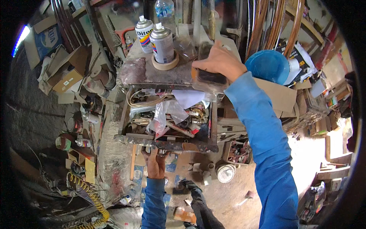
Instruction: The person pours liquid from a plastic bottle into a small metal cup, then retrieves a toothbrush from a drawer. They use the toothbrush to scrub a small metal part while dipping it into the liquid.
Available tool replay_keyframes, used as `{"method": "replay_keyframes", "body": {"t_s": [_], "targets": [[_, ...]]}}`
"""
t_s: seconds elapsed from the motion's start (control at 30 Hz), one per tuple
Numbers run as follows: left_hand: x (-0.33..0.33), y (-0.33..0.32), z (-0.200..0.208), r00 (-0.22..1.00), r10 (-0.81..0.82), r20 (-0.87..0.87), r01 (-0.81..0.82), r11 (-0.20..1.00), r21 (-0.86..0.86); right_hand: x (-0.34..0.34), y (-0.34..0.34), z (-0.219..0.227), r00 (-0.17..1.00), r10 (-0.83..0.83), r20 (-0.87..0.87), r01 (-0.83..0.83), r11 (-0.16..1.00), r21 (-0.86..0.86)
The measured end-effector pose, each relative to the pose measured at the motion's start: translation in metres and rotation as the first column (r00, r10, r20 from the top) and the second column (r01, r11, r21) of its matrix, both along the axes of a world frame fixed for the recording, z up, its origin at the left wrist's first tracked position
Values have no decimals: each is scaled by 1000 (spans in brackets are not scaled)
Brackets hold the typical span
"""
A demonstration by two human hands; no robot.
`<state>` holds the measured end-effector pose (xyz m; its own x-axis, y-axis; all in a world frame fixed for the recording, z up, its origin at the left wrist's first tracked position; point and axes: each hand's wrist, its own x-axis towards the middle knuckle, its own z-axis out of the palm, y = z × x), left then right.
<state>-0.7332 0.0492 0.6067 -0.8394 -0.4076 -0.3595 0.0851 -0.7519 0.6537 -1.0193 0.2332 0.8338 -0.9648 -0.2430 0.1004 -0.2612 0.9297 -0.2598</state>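
Note:
A wooden drawer (167, 145) stands pulled out of a worn, paint-stained workbench (133, 70). Inside lie brushes, a looped pale cord (146, 104), a crumpled clear plastic bag (164, 118), a white sheet (188, 98) and other small tools. My left hand (155, 164) grips the drawer's front from below, its fingertips partly hidden by the edge. Over the bench's right front corner, my right hand (223, 61) is on a clear plastic container (211, 79) with something dark in it. Thumb and fingers spread across the container; the fingers' far side is partly hidden.
Two spray cans stand left of my right hand, the nearer can (162, 44) in a tape roll (166, 63). Behind them is a clear bottle (164, 13). A blue basin (268, 67) sits at right. Below are a white-topped tin (225, 173) and a yellow coiled hose (91, 198).

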Motion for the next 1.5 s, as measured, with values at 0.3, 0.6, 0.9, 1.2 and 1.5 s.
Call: {"method": "replay_keyframes", "body": {"t_s": [0.3, 0.6, 0.9, 1.2, 1.5], "targets": [[-1, 2, 1, 997, 70, -18, -68, 992, 110, 69, 20, 36, 924, -73, -376, 4, 983, -181], [3, 4, 7, 997, 75, -19, -72, 991, 109, 174, 57, -69, 896, 424, 135, -344, 853, -393], [6, 3, 8, 994, 55, -93, -40, 987, 157, 142, 2, -108, 951, 300, -77, -310, 925, -220], [3, 4, 3, 996, 53, -66, -50, 998, 44, 99, 9, -127, 962, 176, -209, -169, 984, 54], [10, 0, 5, 1000, 8, 23, -7, 999, -45, 201, 75, -101, 914, 370, -166, -393, 909, -138]]}}
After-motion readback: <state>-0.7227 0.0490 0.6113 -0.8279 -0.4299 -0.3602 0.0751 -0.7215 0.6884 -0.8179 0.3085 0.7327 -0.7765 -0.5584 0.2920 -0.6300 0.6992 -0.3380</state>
